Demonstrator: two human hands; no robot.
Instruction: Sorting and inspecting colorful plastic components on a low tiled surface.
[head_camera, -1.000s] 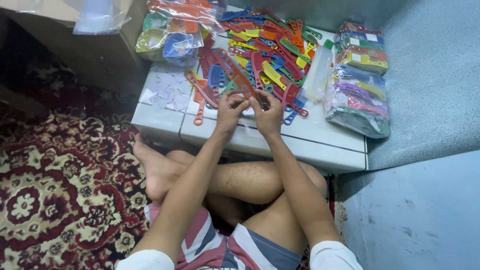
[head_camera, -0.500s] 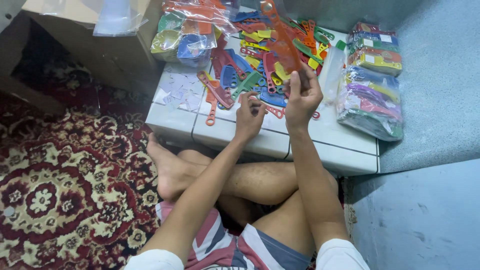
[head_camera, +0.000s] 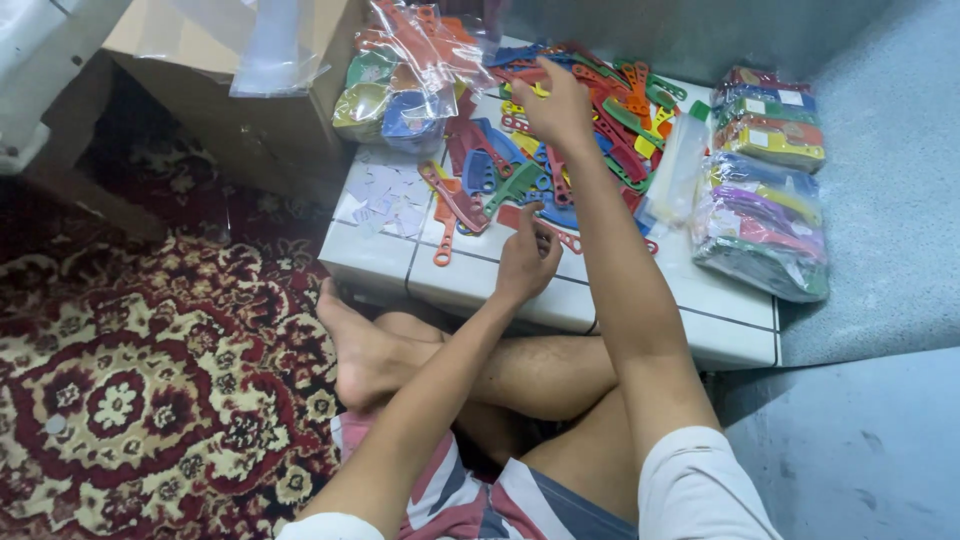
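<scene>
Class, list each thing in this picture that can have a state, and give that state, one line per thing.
Left hand: fingers loosely open, at the near edge of the pile.
Right hand: reaching over the far strips.
Plastic strips: loose, heaped, mixed colours.
Filled bags: stacked, closed.
Cardboard box: standing beside the tiled platform.

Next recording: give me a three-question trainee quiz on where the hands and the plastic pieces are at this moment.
1. True or false: the right hand is stretched out over the heap of coloured plastic strips.
2. The left hand is near which edge of the white tiled platform?
A. far edge
B. near edge, by the person's legs
C. right edge
3. Fill in: the sealed bags of sorted pieces lie at the ____ side of the platform.

Key:
1. True.
2. B.
3. Right.
</scene>
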